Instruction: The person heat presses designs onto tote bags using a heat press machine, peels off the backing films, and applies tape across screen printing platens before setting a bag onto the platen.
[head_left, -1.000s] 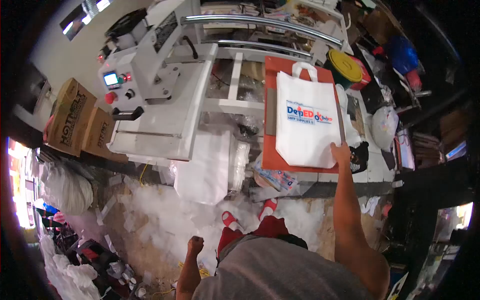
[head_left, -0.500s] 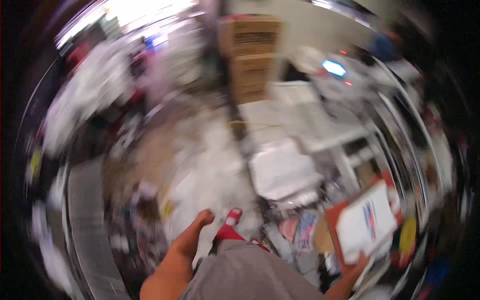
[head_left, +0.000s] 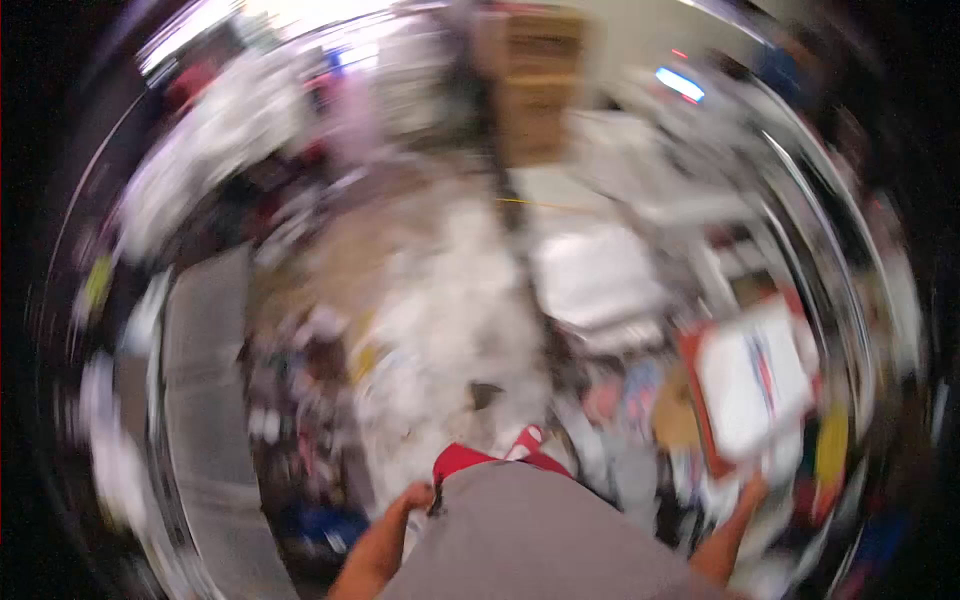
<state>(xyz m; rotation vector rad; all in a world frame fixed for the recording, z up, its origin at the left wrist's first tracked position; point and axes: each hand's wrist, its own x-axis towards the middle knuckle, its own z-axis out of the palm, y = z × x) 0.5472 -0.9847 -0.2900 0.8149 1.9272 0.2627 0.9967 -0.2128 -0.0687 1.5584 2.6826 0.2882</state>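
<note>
Blurred floor (head_left: 440,300) carries pale litter; on the red rectangular board (head_left: 703,415) lies a white printed flat bag (head_left: 755,380) — probably light, soft, best held by its corner. Right hand (head_left: 752,490) is near the board's closest edge, left hand (head_left: 415,495) beside red cloth shorts (head_left: 460,460) — both grips I cannot tell.

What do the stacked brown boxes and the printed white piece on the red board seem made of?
Brown boxes: probably matt cardboard, from their flat tan faces. White piece: perhaps dull fabric or paper, as little shine shows; blur leaves it open.
</note>
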